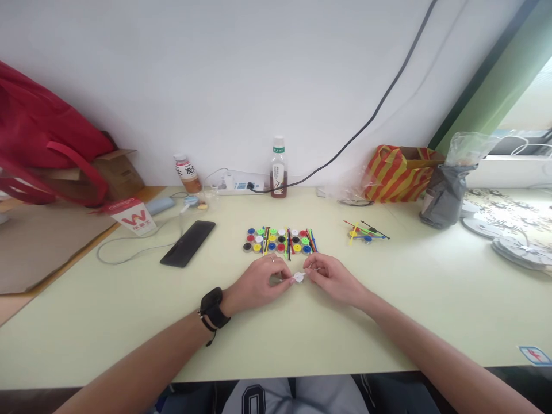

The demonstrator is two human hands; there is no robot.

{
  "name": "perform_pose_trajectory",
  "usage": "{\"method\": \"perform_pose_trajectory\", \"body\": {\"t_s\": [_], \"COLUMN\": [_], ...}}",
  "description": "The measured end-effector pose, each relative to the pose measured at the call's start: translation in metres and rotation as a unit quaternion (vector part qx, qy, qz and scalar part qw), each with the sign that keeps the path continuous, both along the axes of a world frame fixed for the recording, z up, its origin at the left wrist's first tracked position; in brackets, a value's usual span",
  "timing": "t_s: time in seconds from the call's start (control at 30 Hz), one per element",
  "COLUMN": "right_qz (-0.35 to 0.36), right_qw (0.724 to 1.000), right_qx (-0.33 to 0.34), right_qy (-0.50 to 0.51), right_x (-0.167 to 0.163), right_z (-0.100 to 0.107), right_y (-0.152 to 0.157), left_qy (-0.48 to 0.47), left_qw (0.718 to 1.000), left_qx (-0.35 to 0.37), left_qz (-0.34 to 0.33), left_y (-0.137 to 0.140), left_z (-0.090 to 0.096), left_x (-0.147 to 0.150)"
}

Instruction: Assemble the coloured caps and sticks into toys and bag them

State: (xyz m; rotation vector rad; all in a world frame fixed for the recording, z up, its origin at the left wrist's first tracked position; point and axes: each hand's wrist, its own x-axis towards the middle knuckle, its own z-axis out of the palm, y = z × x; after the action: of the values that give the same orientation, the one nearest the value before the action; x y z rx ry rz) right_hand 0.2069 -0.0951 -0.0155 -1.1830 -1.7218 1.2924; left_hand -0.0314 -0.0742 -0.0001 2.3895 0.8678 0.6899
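Observation:
A small white round spinner piece [299,278] sits low over the table between my two hands. My left hand [264,280], with a black watch at the wrist, is closed, thumb and fingertips pinched at the piece's left edge. From the other side my right hand [330,278] pinches a thin white strip that reaches the piece; its exact shape is partly hidden by the fingers. Just beyond my hands stand rows of coloured round pieces [272,246], with thin coloured arrow-shaped sticks [288,241] lying in bunches between them.
More coloured sticks [356,232] lie in a loose pile at the right. A black phone [188,244] with a cable rests at the left. Along the wall are a drink bottle [279,172], a power strip [241,185] and a striped bag [399,175]. A grey bag [446,198] stands far right.

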Motion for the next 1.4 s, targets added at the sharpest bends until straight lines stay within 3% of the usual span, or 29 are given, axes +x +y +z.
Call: {"method": "perform_pose_trajectory", "body": {"t_s": [0.27, 0.47, 0.93, 1.13, 1.23, 1.4], "right_qz": [0.021, 0.050, 0.002, -0.003, -0.017, -0.058], "right_qw": [1.000, 0.998, 0.997, 0.993, 0.989, 0.977], "right_qx": [0.001, -0.020, 0.050, 0.071, 0.098, 0.150], "right_qy": [-0.010, -0.041, -0.063, -0.089, -0.106, -0.140], "right_x": [-0.002, 0.001, 0.000, 0.000, 0.003, 0.007], "right_z": [-0.001, -0.002, -0.008, -0.007, -0.005, 0.006], "right_y": [0.003, 0.004, 0.005, 0.000, -0.005, -0.015], "left_qy": [-0.026, -0.024, 0.075, 0.063, 0.000, -0.082], "left_qw": [1.000, 0.999, 0.989, 0.994, 0.999, 0.991], "left_qx": [0.011, -0.002, 0.114, 0.084, 0.041, 0.008], "left_qz": [0.001, -0.047, -0.050, -0.037, -0.004, 0.106], "left_y": [-0.003, -0.005, -0.009, -0.013, -0.012, -0.002], "left_z": [0.002, 0.002, 0.000, 0.001, 0.005, 0.003], "left_x": [0.001, 0.001, 0.005, 0.006, 0.003, -0.004]}}
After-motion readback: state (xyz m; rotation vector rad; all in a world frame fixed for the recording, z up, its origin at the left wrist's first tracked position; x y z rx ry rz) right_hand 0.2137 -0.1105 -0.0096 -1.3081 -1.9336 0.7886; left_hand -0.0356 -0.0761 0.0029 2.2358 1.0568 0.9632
